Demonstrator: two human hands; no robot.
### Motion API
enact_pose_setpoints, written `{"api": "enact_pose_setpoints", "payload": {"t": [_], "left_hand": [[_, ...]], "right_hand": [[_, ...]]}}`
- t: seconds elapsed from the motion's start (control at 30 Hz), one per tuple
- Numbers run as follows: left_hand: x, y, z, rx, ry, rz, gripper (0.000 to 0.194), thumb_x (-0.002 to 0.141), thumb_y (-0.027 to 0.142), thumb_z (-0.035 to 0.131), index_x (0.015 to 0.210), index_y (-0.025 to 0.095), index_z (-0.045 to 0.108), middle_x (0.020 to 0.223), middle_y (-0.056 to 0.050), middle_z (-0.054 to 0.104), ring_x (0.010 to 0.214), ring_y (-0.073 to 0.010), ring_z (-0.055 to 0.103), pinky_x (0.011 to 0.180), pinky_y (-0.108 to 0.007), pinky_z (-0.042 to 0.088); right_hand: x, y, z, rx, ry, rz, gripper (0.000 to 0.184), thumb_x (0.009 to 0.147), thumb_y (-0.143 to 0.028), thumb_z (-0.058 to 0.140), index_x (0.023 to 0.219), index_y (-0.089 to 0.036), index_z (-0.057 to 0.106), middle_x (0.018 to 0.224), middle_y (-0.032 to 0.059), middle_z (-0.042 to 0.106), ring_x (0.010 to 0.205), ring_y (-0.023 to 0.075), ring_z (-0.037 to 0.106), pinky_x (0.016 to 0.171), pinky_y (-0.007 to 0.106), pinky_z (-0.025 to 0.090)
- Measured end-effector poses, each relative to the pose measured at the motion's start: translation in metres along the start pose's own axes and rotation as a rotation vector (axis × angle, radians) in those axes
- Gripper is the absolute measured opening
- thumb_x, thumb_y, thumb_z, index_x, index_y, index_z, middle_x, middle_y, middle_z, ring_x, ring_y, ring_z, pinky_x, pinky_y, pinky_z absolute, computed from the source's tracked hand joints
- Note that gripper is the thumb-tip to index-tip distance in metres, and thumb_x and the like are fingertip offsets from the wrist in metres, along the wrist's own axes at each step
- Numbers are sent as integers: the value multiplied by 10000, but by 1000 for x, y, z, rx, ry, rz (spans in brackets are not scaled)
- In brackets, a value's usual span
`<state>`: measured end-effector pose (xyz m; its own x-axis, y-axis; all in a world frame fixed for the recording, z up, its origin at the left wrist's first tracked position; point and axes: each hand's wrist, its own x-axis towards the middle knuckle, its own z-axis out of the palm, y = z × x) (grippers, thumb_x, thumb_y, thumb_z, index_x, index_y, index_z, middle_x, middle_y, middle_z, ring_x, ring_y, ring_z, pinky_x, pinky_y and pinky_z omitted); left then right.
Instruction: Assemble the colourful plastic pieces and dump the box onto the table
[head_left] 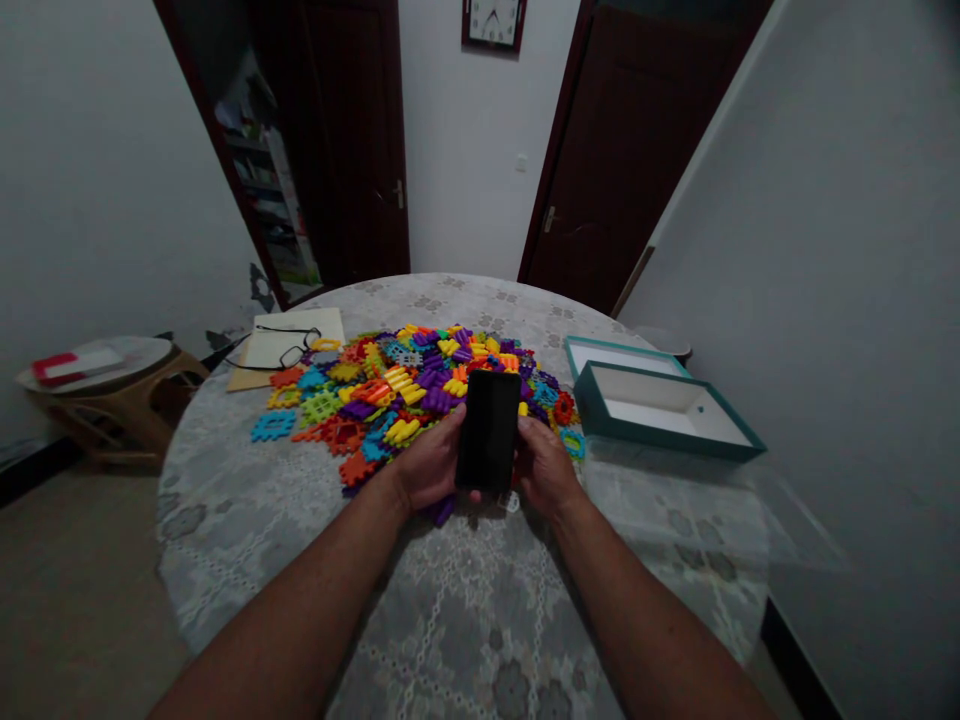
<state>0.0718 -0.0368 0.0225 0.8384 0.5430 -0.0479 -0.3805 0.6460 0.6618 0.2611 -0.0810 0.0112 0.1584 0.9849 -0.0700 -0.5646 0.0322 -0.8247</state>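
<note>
A black smartphone [488,432] with a dark screen is held upright between both hands over the table. My left hand [431,462] is closed on its left edge, the thumb along the side and fingertips partly hidden behind. On the opposite edge, my right hand [549,466] grips it too, its fingers mostly out of sight behind the phone. Just beyond and around the hands spreads a heap of colourful plastic building pieces [401,385], in purple, yellow, orange, blue, green and red. Part of the heap is covered by the phone and hands.
Right of the heap lies an open green box [667,410] with a white inside, its lid-like part [622,355] behind it. Black-framed glasses [294,352] rest on papers [330,322] at the left. A patterned cloth [465,640] covers the round table. A wicker stool [142,410] stands left.
</note>
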Motion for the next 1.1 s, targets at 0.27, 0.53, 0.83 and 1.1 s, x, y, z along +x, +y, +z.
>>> {"api": "enact_pose_setpoints", "payload": {"t": [0.27, 0.53, 0.83, 1.1], "left_hand": [[0, 2, 5, -31, -9, -1, 634, 1156, 594, 426, 1610, 187, 598, 1257, -203, 828, 875, -305, 840, 590, -337, 659], [-1, 7, 3, -34, 36, 60, 660, 1146, 619, 428, 1610, 180, 595, 1282, -211, 819, 933, -329, 846, 611, -370, 680], [1, 6, -1, -58, 47, 96, 699, 1144, 605, 435, 1691, 174, 496, 1396, -237, 771, 979, -358, 840, 649, -390, 674], [6, 4, 5, -102, 83, 145, 672, 1163, 570, 412, 1624, 107, 570, 1346, -229, 793, 1067, -329, 830, 824, -374, 673]], "right_hand": [[0, 1, 0, -80, 41, -70, 399, 762, -525, 941, 968, -216, 794, 943, 42, 829, 825, 230, 757, 727, 343, 627], [-18, -16, -4, -963, 31, -900, 234, 1004, -312, 645, 1201, -243, 749, 1329, 122, 748, 1303, 310, 657, 1181, 551, 489], [-42, -23, 4, -1259, -364, -1067, 156, 1011, -240, 607, 977, -289, 751, 1068, 49, 833, 1390, 353, 622, 1189, 588, 439], [-42, -18, 11, -1373, -387, -1107, 157, 1031, -232, 594, 986, -276, 738, 995, 27, 825, 1463, 326, 591, 1319, 578, 294]]}}
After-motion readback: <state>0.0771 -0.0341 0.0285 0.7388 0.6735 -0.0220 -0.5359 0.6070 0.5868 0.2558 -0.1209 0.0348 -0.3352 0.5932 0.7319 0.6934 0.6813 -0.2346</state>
